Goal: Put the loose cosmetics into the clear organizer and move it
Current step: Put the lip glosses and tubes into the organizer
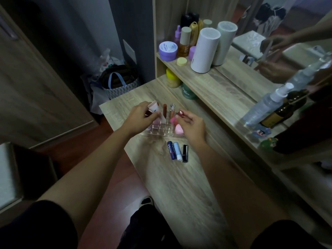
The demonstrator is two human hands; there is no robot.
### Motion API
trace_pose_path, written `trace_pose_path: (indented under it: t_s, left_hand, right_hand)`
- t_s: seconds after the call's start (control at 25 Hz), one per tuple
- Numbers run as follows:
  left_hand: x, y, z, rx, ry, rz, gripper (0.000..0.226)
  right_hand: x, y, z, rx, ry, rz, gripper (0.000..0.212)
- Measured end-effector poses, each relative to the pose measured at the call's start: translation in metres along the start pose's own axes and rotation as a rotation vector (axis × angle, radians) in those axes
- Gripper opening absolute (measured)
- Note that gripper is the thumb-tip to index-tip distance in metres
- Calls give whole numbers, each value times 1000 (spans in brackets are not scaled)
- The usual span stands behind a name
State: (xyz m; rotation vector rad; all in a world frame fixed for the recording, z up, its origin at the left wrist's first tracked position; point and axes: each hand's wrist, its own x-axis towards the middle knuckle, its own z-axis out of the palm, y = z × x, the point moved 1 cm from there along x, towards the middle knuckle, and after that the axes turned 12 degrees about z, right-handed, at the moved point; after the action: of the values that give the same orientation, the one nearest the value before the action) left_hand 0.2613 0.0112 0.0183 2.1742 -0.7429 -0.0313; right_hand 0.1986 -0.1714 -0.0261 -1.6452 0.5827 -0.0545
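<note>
The clear organizer (pixel 162 131) stands on the wooden table (pixel 179 186), with a brown tube (pixel 164 109), a clear-capped bottle (pixel 172 109) and pink sponges (pixel 177 129) in it. My left hand (pixel 138 119) holds a pale pink tube (pixel 154 108) over the organizer's left side. My right hand (pixel 190 125) pinches a small dark red lipstick (pixel 180 113) over its right side. Three loose sticks lie on the table nearer me: a dark blue Nivea stick (pixel 170 150), a light blue stick (pixel 177 151) and a black lipstick (pixel 185 153).
A raised shelf (pixel 224 87) behind the table carries a white cylinder (pixel 204 50), a purple jar (pixel 168 50), several bottles and a spray bottle (pixel 265 106). A mirror (pixel 278 33) stands behind. Bags (pixel 116 83) sit on the floor to the left.
</note>
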Motion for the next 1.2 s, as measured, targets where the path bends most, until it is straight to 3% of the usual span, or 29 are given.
trace_pose_path:
  t_s: [0.24,0.48,0.88,1.2]
  left_hand:
    - [10,-4,0,201,-76,139,16]
    - [14,-3,3,247,-190,258,17]
    - [14,-8,15,588,-303,409,19]
    - [21,-7,33,783,-333,336,26]
  right_hand:
    - [12,14,7,-46,26,72,36]
    - [18,13,14,-210,53,33,35]
    - [23,11,16,-341,11,5,35]
    - [23,9,14,-381,-30,-19,37]
